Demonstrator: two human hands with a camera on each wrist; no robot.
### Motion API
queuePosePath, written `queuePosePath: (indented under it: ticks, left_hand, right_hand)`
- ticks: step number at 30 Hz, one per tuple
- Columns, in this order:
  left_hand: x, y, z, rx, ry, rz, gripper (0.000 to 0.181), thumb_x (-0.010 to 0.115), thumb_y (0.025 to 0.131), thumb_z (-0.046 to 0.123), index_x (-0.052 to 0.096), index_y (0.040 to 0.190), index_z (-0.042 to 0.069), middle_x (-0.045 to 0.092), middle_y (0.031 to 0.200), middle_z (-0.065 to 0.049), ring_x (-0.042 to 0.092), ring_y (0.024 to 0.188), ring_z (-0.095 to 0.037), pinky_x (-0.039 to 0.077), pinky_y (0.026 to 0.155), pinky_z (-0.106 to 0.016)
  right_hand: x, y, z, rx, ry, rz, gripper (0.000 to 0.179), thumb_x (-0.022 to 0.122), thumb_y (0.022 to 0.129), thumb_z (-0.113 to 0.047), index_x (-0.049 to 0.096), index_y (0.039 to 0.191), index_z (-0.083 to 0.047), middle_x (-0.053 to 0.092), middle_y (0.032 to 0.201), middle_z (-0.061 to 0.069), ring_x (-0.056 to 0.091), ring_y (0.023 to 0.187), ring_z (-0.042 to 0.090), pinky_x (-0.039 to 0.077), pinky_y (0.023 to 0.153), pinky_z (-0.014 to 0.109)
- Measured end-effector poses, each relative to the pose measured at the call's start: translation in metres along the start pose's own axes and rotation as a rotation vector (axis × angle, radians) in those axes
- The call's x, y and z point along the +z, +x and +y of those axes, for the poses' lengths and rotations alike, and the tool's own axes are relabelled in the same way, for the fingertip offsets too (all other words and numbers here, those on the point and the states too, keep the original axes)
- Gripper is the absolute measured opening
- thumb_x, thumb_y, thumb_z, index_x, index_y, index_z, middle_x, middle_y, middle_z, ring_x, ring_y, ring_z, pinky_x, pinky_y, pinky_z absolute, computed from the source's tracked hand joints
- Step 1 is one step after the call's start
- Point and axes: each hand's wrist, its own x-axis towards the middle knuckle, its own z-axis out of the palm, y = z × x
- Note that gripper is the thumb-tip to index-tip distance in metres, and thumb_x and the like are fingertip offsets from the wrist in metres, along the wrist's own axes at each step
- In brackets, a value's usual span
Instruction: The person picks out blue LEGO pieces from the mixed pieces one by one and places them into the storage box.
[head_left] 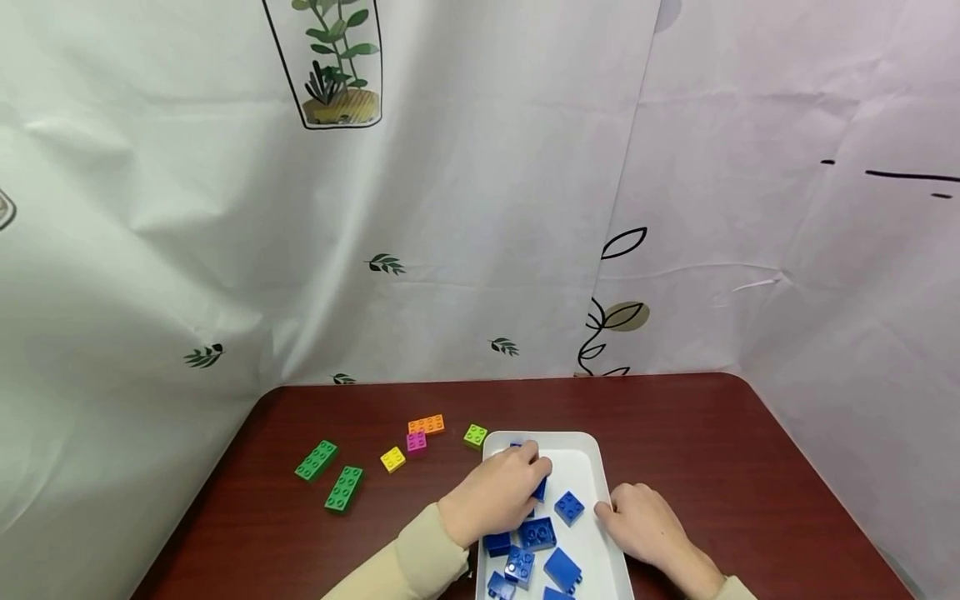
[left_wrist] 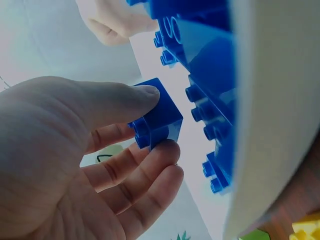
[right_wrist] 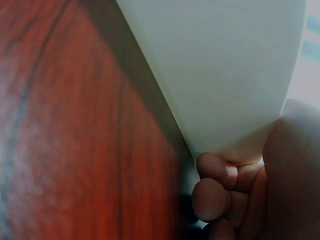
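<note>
A white tray with several blue building bricks in it stands near the table's front edge. Over its left side my left hand pinches a small blue brick between thumb and fingertips; the left wrist view shows the studs turned toward the palm. Some of the tray's bricks hide behind this hand in the head view. At the tray's right edge my right hand grips the rim, thumb on top and fingers curled against the outer wall.
Left of the tray on the dark red table lie two green bricks, a yellow brick, a magenta brick, an orange brick and a lime brick. A printed white curtain hangs behind the table.
</note>
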Motion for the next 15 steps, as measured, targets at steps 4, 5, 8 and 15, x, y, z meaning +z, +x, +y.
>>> queuePosePath:
  ticks: [4, 5, 8, 15]
  left_hand:
    - [-0.0016, 0.004, 0.0042, 0.019, 0.031, 0.003, 0.032, 0.076, 0.094, 0.034, 0.069, 0.121, 0.017, 0.064, 0.106, 0.0, 0.058, 0.083, -0.006, 0.058, 0.084, -0.021]
    - [-0.002, 0.0046, 0.0045, 0.022, 0.04, 0.004, 0.032, 0.076, 0.094, 0.034, 0.069, 0.12, 0.018, 0.064, 0.105, 0.001, 0.058, 0.081, -0.006, 0.058, 0.082, -0.021]
    - [-0.003, 0.0051, 0.0052, 0.031, 0.055, 0.003, 0.03, 0.076, 0.094, 0.035, 0.069, 0.118, 0.019, 0.063, 0.102, 0.002, 0.057, 0.079, -0.005, 0.057, 0.078, -0.02]
    - [-0.0036, 0.0054, 0.0069, 0.039, 0.059, -0.006, 0.03, 0.075, 0.094, 0.036, 0.069, 0.118, 0.019, 0.064, 0.103, 0.002, 0.059, 0.08, -0.005, 0.058, 0.079, -0.021]
  right_hand:
    - [0.0001, 0.0004, -0.0003, -0.005, 0.003, -0.004, 0.046, 0.068, 0.089, -0.02, 0.045, 0.05, -0.017, 0.037, 0.049, -0.004, 0.036, 0.049, 0.012, 0.027, 0.047, 0.028]
    - [0.0, 0.0006, -0.0004, -0.006, 0.003, -0.005, 0.046, 0.068, 0.089, -0.02, 0.044, 0.05, -0.017, 0.037, 0.049, -0.004, 0.036, 0.049, 0.012, 0.026, 0.047, 0.028]
    - [-0.0001, 0.001, -0.0001, -0.008, 0.001, -0.004, 0.046, 0.067, 0.089, -0.02, 0.044, 0.049, -0.017, 0.036, 0.049, -0.005, 0.035, 0.049, 0.012, 0.026, 0.047, 0.028]
    - [0.001, 0.0002, 0.0013, -0.019, -0.005, 0.004, 0.047, 0.068, 0.089, -0.02, 0.044, 0.049, -0.018, 0.037, 0.049, -0.005, 0.036, 0.048, 0.012, 0.027, 0.047, 0.028]
